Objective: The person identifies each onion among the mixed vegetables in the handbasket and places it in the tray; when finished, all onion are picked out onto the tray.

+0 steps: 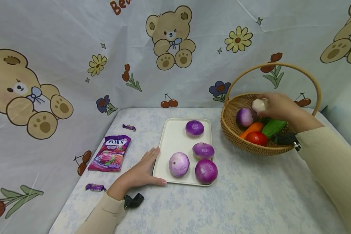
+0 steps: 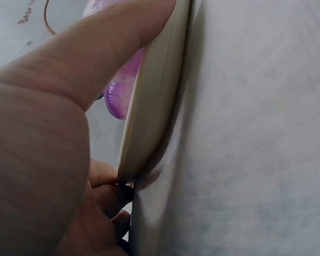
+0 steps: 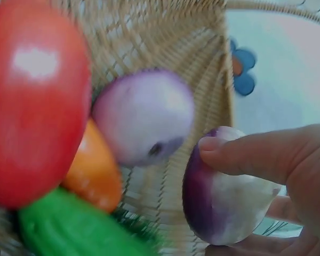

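My right hand (image 1: 276,105) grips a purple-and-white onion (image 3: 224,186) over the wicker basket (image 1: 231,135), thumb on its side in the right wrist view. Inside the basket lie another purple onion (image 1: 245,117), a carrot (image 1: 251,130), a red tomato (image 1: 256,138) and a green vegetable (image 1: 273,127). My left hand (image 1: 141,170) is spread against the left edge of a cream tray (image 1: 172,133), thumb at its near corner. The tray bears several purple onions (image 1: 179,164); the left wrist view shows its side wall (image 2: 154,96) beside my fingers.
A purple candy bag (image 1: 111,154) lies left of the tray, with one wrapped candy (image 1: 129,127) behind it and another (image 1: 95,187) in front. The basket's tall handle (image 1: 280,65) arches over it. A bear-print cloth (image 1: 128,39) hangs behind the table.
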Tool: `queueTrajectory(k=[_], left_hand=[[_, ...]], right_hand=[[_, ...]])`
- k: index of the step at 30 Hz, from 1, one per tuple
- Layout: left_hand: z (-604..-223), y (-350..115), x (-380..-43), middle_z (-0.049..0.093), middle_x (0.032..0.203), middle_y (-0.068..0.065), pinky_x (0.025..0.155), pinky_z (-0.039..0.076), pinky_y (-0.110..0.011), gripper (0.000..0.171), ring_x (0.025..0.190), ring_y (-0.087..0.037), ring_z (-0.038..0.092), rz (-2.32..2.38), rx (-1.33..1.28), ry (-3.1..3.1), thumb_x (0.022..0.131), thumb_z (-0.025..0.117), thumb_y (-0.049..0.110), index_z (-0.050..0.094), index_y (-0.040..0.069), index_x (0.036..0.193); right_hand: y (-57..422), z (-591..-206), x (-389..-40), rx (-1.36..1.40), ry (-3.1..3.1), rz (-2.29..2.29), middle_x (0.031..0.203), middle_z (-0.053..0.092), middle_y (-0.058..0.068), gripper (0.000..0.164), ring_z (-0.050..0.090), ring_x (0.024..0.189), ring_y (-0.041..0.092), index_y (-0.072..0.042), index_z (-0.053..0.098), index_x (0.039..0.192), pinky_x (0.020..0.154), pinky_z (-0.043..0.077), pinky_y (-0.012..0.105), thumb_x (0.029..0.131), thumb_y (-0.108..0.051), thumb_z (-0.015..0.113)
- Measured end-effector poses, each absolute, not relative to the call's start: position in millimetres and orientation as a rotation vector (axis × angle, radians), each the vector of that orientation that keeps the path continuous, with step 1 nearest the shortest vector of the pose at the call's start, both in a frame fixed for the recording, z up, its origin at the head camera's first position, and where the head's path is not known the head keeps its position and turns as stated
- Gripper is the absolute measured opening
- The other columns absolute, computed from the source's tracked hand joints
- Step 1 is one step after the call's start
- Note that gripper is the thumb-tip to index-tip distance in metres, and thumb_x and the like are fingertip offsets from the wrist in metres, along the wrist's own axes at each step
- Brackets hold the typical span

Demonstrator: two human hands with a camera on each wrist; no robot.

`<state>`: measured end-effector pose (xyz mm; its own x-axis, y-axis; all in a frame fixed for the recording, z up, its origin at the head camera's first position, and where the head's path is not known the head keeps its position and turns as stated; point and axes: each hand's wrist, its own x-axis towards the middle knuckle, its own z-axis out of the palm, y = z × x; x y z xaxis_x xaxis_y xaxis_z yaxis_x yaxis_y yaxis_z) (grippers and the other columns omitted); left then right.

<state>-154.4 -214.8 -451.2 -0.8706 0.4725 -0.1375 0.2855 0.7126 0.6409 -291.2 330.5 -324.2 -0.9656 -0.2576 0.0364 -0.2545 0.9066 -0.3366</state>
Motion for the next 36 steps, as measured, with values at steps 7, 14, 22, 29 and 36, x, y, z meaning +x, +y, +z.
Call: queueTrajectory(k=[7, 14, 22, 29, 36], left_hand=[[-451.7, -215.3, -154.2, 0.006, 0.175, -0.005, 0.124, 0.009, -0.052, 0.141, 0.159, -0.024, -0.003, 0.906, 0.598, 2.633, 0.070, 0.089, 0.071, 0.008, 0.012, 0.171], [-449.4, -214.2, -152.6, 0.006, 0.175, -0.007, 0.124, 0.009, -0.053, 0.142, 0.159, -0.026, -0.003, 0.913, 0.581, 2.624, 0.070, 0.090, 0.070, 0.008, 0.011, 0.170], [-450.3, -213.0, -153.4, 0.006, 0.175, -0.006, 0.124, 0.008, -0.052, 0.141, 0.159, -0.025, -0.003, 0.919, 0.593, 2.620, 0.070, 0.089, 0.070, 0.008, 0.012, 0.171], [-450.8, -213.7, -154.2, 0.006, 0.175, -0.005, 0.125, 0.008, -0.050, 0.141, 0.159, -0.023, -0.003, 0.913, 0.602, 2.629, 0.070, 0.089, 0.070, 0.009, 0.011, 0.171], [-451.1, -213.6, -155.0, 0.006, 0.175, -0.004, 0.125, 0.008, -0.048, 0.142, 0.159, -0.021, -0.003, 0.903, 0.616, 2.638, 0.070, 0.089, 0.071, 0.009, 0.011, 0.170]], right_hand=[[306.1, -305.4, -270.2, -0.552, 3.067, -0.553, 0.128, 0.061, 0.033, 0.063, 0.056, 0.109, 0.047, 0.004, 0.057, 0.141, 0.089, 0.046, 0.065, 0.092, -0.025, 0.084], [273.2, -293.9, -248.6, -0.728, 3.048, -0.604, 0.123, 0.067, 0.020, 0.059, 0.058, 0.107, 0.039, -0.003, 0.062, 0.140, 0.091, 0.049, 0.062, 0.091, -0.024, 0.087], [229.0, -292.9, -230.3, -0.907, 3.028, -0.683, 0.131, 0.065, 0.016, 0.058, 0.061, 0.104, 0.032, -0.006, 0.063, 0.141, 0.084, 0.059, 0.051, 0.089, -0.019, 0.088], [185.4, -302.9, -230.7, -1.065, 2.965, -0.724, 0.132, 0.065, 0.015, 0.056, 0.060, 0.116, 0.034, -0.007, 0.066, 0.137, 0.090, 0.057, 0.051, 0.088, -0.021, 0.089], [132.6, -317.4, -234.0, -1.261, 2.837, -0.741, 0.132, 0.065, 0.015, 0.055, 0.060, 0.117, 0.032, -0.003, 0.067, 0.136, 0.094, 0.054, 0.045, 0.088, -0.019, 0.089]])
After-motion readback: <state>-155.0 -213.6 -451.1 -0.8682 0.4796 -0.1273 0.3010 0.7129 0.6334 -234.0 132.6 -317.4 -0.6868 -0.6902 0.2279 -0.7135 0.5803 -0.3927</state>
